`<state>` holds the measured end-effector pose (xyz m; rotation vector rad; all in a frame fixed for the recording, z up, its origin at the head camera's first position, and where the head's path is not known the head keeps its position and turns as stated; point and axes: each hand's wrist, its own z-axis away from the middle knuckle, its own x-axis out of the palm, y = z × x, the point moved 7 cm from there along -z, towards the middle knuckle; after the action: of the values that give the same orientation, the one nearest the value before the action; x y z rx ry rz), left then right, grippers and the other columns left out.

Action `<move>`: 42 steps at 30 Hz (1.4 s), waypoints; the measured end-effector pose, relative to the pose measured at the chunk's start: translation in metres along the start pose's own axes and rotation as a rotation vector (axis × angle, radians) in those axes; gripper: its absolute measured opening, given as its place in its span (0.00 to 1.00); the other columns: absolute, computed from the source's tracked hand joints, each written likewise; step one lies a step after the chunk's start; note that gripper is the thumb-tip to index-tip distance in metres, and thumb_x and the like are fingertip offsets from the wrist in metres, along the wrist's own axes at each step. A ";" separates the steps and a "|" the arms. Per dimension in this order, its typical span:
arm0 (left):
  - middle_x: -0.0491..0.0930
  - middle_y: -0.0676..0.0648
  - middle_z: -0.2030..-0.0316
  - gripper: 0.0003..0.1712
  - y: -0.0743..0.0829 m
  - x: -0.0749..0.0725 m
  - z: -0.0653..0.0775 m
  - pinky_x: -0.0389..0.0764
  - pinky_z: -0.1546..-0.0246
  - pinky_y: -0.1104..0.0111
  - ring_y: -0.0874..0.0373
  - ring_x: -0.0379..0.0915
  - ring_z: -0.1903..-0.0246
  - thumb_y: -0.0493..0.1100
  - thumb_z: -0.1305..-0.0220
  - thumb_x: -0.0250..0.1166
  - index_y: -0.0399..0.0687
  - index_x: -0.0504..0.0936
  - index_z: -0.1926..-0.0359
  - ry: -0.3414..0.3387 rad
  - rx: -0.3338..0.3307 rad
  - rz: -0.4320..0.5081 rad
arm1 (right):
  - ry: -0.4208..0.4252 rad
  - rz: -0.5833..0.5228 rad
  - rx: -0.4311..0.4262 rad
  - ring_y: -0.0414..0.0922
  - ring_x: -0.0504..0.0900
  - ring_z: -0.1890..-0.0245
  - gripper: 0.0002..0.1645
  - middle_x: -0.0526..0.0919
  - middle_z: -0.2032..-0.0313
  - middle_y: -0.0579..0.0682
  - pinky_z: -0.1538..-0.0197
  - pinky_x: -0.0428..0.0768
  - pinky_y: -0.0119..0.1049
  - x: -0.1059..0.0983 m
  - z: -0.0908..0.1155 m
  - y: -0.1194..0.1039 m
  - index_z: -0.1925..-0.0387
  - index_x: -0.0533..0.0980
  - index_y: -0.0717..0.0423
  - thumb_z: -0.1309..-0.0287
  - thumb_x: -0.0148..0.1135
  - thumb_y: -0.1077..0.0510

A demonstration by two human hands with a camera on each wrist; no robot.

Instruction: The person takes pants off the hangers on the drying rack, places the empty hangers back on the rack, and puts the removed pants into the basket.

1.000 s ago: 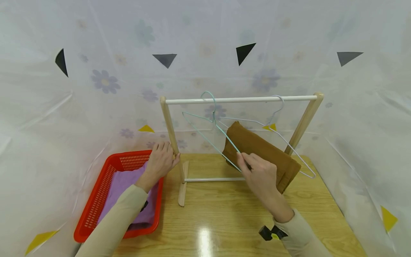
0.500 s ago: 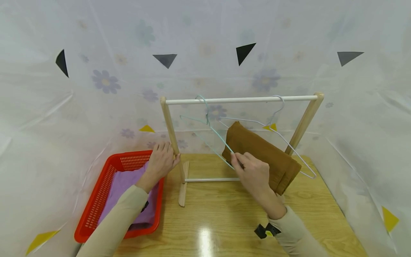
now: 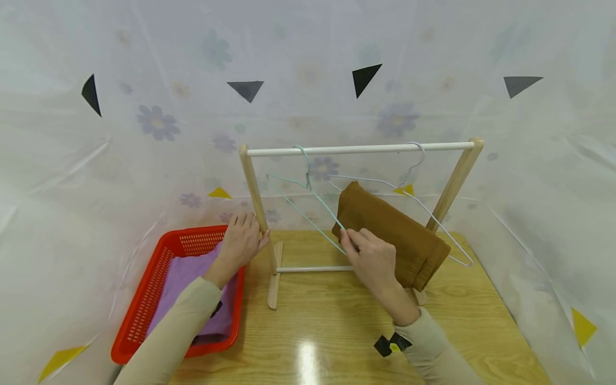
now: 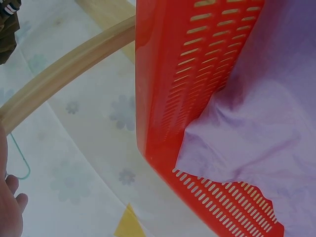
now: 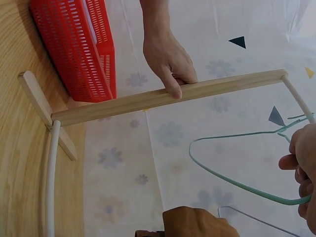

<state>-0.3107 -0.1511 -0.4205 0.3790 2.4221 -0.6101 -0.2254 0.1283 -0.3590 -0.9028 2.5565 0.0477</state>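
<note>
My right hand [image 3: 372, 259] pinches the lower right corner of a mint-green wire hanger [image 3: 323, 202], whose hook is at the rack's top rod. In the right wrist view, this hanger [image 5: 237, 183] carries no garment. The left hand [image 3: 238, 240] grips the left wooden post [image 5: 232, 89] of the clothes rack, thumb across one side and fingers behind it. Folded brown trousers [image 3: 390, 235] hang over a pale lavender hanger [image 3: 433, 216] on the right part of the white top rod [image 3: 361, 149], just behind my right hand.
A red plastic basket [image 3: 236, 321] holding purple cloth [image 3: 190, 272] stands left of the rack on the wooden table [image 3: 289, 331]. A white lower bar [image 3: 313, 269] joins the rack's feet. Flower-patterned sheeting [image 3: 298, 64] closes in the back and sides.
My right hand has moved left with the green hanger, and the hook has lowered and shifted left to rod height. The left hand, trousers and basket stay put.
</note>
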 end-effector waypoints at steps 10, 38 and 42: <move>0.75 0.40 0.72 0.24 0.000 0.001 0.001 0.70 0.65 0.55 0.44 0.68 0.69 0.52 0.38 0.70 0.39 0.70 0.75 -0.004 -0.010 0.016 | -0.005 0.019 0.006 0.33 0.57 0.90 0.06 0.71 0.86 0.46 0.85 0.52 0.23 0.012 0.001 -0.006 0.75 0.86 0.55 0.43 0.73 0.64; 0.73 0.41 0.73 0.23 0.001 0.003 0.002 0.72 0.65 0.55 0.44 0.67 0.70 0.51 0.36 0.68 0.38 0.71 0.74 0.002 -0.002 -0.011 | -0.142 0.008 0.149 0.34 0.63 0.87 0.24 0.81 0.70 0.50 0.83 0.56 0.25 0.005 0.009 0.003 0.58 0.88 0.56 0.36 0.69 0.38; 0.73 0.41 0.73 0.22 0.000 0.003 0.002 0.71 0.65 0.55 0.44 0.68 0.70 0.52 0.34 0.66 0.39 0.71 0.74 -0.001 -0.002 -0.013 | -0.166 -0.018 0.182 0.36 0.67 0.84 0.37 0.81 0.62 0.55 0.82 0.58 0.26 -0.003 0.009 0.006 0.50 0.85 0.56 0.32 0.58 0.27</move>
<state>-0.3120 -0.1513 -0.4241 0.3615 2.4259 -0.6130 -0.2236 0.1358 -0.3662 -0.8161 2.3555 -0.1088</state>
